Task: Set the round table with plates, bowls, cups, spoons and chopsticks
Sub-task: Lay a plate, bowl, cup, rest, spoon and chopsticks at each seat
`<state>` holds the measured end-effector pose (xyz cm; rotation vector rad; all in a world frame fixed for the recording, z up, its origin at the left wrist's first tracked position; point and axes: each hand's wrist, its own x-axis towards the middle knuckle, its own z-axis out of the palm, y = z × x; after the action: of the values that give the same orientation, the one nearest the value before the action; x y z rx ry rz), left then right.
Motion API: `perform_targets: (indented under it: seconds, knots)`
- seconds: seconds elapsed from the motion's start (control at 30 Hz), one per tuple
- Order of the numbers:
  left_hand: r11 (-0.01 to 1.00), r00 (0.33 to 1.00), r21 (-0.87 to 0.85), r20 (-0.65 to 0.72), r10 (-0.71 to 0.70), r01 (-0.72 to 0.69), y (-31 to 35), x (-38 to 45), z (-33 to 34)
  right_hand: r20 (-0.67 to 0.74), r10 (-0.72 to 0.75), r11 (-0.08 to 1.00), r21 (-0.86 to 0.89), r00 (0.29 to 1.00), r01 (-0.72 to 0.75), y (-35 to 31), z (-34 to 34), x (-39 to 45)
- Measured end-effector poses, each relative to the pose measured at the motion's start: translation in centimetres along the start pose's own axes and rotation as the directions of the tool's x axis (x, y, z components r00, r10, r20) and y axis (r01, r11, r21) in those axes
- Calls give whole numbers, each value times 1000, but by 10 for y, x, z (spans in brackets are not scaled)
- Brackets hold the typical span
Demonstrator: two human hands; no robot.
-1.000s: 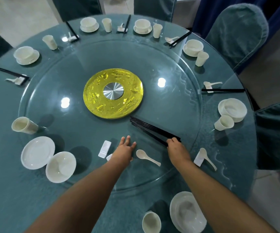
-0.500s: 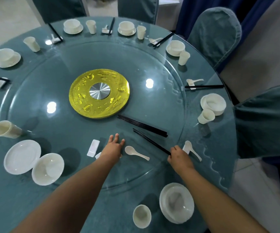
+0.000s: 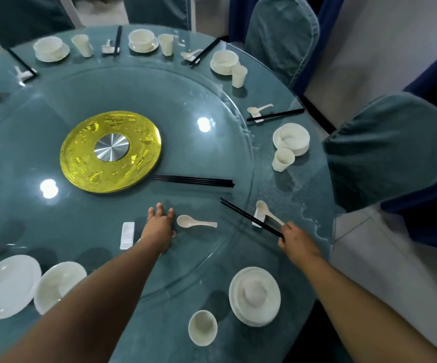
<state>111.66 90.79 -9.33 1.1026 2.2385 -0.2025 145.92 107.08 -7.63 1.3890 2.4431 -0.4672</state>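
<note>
My right hand (image 3: 294,241) pinches the near end of a pair of black chopsticks (image 3: 248,216), which lies across a white rest (image 3: 258,217) beside a white spoon (image 3: 267,213) at the turntable's right edge. My left hand (image 3: 159,226) presses flat on the glass turntable (image 3: 199,106), fingers spread. A loose white spoon (image 3: 195,221) lies just right of it and a white rest (image 3: 127,235) just left. Several more black chopsticks (image 3: 193,180) lie bundled by the gold centre disc (image 3: 110,151). A bowl on a plate (image 3: 254,294) and a cup (image 3: 202,327) stand near me.
A plate (image 3: 7,285) and a bowl (image 3: 58,285) sit at the near left. Set places with bowls, cups, spoons and chopsticks ring the far and right rim, such as the bowl (image 3: 291,138) and cup (image 3: 282,159). Covered chairs (image 3: 387,148) stand close on the right.
My right hand has pulled one pair of chopsticks away from the bundle, rightward to the spoon and rest at the turntable's edge. The view has swung right. My left hand stays on the glass.
</note>
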Motion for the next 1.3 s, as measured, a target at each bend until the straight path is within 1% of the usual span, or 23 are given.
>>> perform_targets:
  seconds: [0.13,0.3,0.57,0.67,0.83,0.97,1.13,1.3]
  knots:
    - [999,1000,-37,-15,-10,9,16,8,-3,29,19,1000,14,999,-20,23,5,-6]
    - [996,999,-76,-35,-40,37,35,16,-6,6,8,1000,-21,1000,-8,47,9,-13]
    - [996,995,-70,-75,-65,59,58,29,-12,42,-7,999,-32,999,8,76,17,-17]
    - [996,994,-67,-85,-66,61,61,31,-13,60,15,998,-61,998,-12,80,19,-16]
    - [996,994,-54,-88,-69,64,65,33,-13,48,33,997,-72,998,-30,83,20,-12]
    - [996,994,-54,-80,-71,67,62,33,-13,59,48,998,-43,997,-45,84,20,-12]
    - [997,995,-44,-71,-72,69,57,30,-11,38,58,998,-32,998,-57,82,18,-16]
    - [998,998,47,-32,-46,47,54,26,-27,-12,48,997,-58,999,-49,66,13,-29]
